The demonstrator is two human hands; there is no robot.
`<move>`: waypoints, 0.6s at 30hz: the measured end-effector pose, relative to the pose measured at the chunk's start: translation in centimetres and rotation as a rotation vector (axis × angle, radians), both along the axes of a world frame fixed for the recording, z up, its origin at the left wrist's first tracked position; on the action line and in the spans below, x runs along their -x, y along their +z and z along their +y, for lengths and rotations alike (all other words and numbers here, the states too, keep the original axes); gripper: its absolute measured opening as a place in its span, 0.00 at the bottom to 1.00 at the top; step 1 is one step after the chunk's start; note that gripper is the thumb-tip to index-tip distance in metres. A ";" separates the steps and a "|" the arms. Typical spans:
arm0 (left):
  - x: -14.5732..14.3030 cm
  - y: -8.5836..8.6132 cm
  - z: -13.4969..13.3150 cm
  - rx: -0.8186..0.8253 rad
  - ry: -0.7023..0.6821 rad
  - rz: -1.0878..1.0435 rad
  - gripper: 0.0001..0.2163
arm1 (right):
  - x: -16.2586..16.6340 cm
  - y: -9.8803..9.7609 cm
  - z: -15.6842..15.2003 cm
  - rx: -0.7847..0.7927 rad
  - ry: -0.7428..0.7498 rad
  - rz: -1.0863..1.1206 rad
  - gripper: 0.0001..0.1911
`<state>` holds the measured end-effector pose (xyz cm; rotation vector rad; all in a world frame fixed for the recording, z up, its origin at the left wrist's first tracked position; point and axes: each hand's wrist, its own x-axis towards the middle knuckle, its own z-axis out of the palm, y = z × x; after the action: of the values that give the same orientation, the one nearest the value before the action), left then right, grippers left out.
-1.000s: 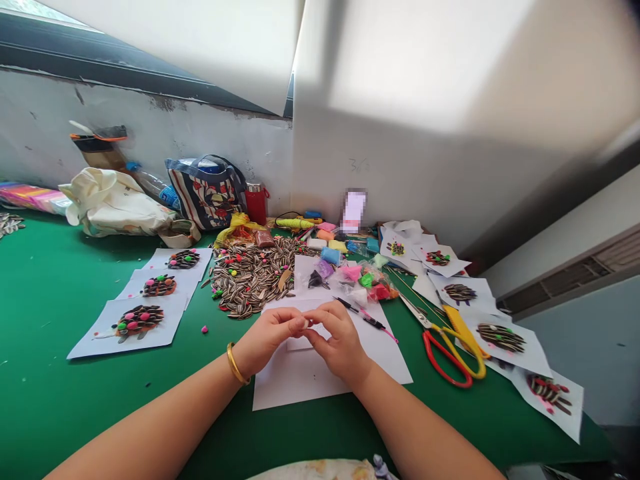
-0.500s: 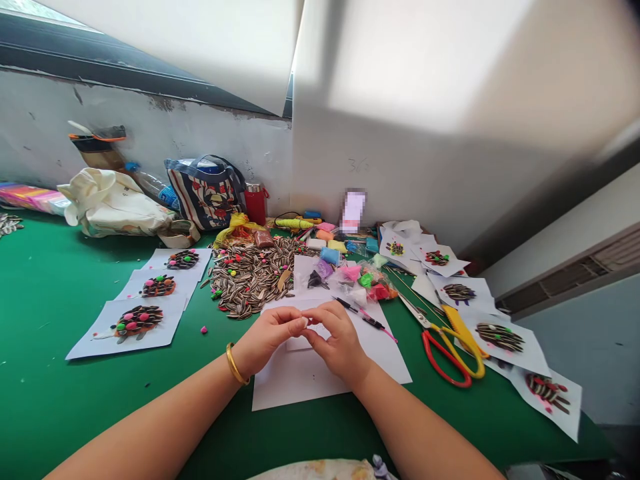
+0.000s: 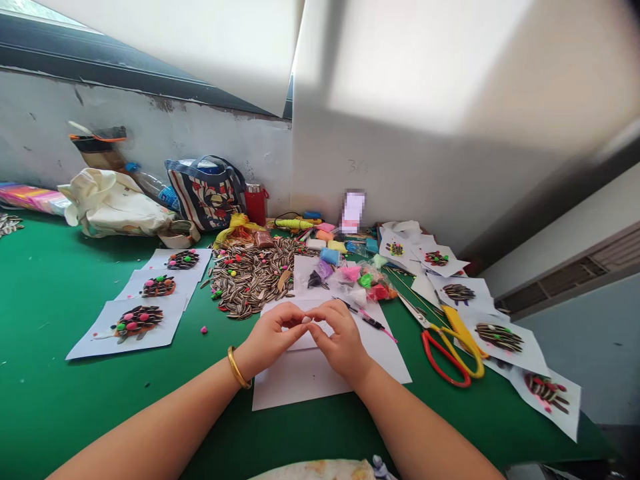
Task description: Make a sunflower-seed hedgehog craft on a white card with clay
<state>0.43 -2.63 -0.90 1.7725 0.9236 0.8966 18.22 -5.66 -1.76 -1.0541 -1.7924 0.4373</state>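
Note:
A small white lump of modelling clay [image 3: 307,320] sits between the fingertips of both hands. My left hand [image 3: 273,337], with a gold bangle at its wrist, pinches the lump from the left. From the other side my right hand [image 3: 340,340] closes thumb and forefinger on it. Both hands hover over white paper sheets [image 3: 300,387] on the green table. Just beyond the fingers lie pens [image 3: 373,323] and bags of coloured clay [image 3: 357,277]. A heap of striped sunflower seeds [image 3: 255,273] is behind my left hand.
Finished seed hedgehog pictures on cards [image 3: 150,337] lie at left, with more cards [image 3: 537,350] at right. Scissors with red and yellow handles [image 3: 453,357] rest beside a yellow-handled tool [image 3: 457,327]. Bags [image 3: 205,193] and a red flask [image 3: 255,203] stand along the wall.
My fingers have shifted slightly around the white clay, which now shows more clearly between the fingertips. The things on the table have not moved.

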 end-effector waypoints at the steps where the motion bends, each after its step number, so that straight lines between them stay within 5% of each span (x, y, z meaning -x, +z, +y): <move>1: -0.1 -0.1 0.0 -0.040 0.007 0.017 0.07 | 0.0 0.0 0.0 -0.002 -0.011 0.006 0.06; 18: 0.0 -0.7 0.2 -0.198 0.068 0.069 0.04 | 0.1 0.0 0.1 0.021 -0.013 0.035 0.01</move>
<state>0.44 -2.45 -1.63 1.9598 0.9723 1.0050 18.11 -5.55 -1.80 -1.0661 -1.7522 0.4652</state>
